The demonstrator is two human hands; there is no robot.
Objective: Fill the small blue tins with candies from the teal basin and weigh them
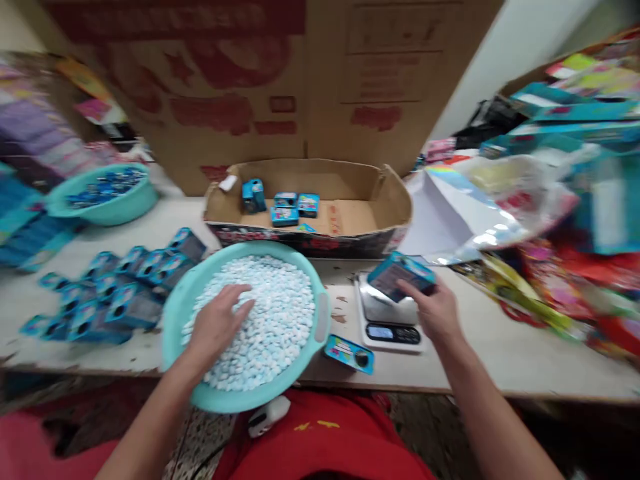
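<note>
My right hand (pixel 440 308) grips a small blue box (pixel 401 275), thumb on its near face. The box is tilted over a digital kitchen scale (pixel 393 333); I cannot tell whether it touches the pan. My left hand (pixel 220 327) rests on small white and pale blue pellets (pixel 280 307), thumb and forefinger apart, its other fingers partly hidden. The pellets, perhaps candies, fill a turquoise basin (pixel 323 313) at the table's front edge. Another blue box (pixel 349 353) lies between basin and scale. Several blue boxes with dark round openings (pixel 133 303) stand grouped left of the basin.
Behind the basin, a low cardboard tray (pixel 365 241) holds several blue boxes, with a large carton (pixel 320 133) rising behind it. A second turquoise basin (pixel 120 212) with small blue items sits at the back left. Colourful packaging and bags (pixel 525 200) crowd the right side.
</note>
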